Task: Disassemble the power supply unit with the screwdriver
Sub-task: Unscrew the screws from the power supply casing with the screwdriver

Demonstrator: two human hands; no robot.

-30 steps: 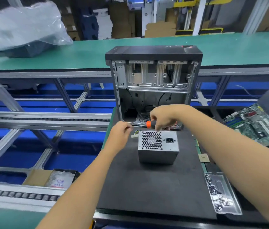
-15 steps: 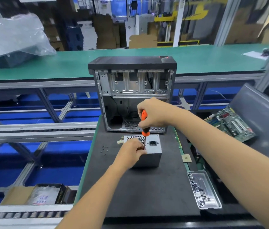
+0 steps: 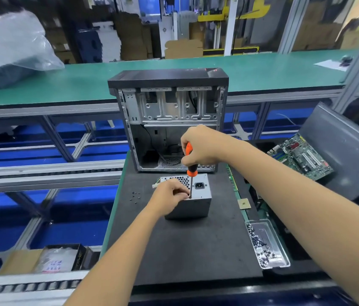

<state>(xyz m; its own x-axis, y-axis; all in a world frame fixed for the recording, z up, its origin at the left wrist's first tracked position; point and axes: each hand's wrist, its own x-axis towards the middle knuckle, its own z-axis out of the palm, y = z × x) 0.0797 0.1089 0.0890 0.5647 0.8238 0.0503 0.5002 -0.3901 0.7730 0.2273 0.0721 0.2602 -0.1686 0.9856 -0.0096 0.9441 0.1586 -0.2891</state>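
Note:
A small grey power supply unit (image 3: 197, 205) with a honeycomb fan grille and a black socket on top sits on the black mat (image 3: 185, 250). My right hand (image 3: 198, 146) grips the orange-and-black handle of a screwdriver (image 3: 189, 166), which stands upright with its tip on the unit's top near the front edge. My left hand (image 3: 169, 197) rests on the unit's left half, its curled fingertips pinching the shaft beside the tip.
An open computer case (image 3: 169, 120) stands right behind the unit. Several loose screws (image 3: 135, 196) lie on the mat to the left. A clear tray of screws (image 3: 267, 246) sits front right, a CPU chip (image 3: 244, 203) and a motherboard (image 3: 302, 156) further right.
My right hand swung the screwdriver from level to upright over the unit. My left hand came from the shaft's tip down onto the unit. The view shifted, unit now lower centre.

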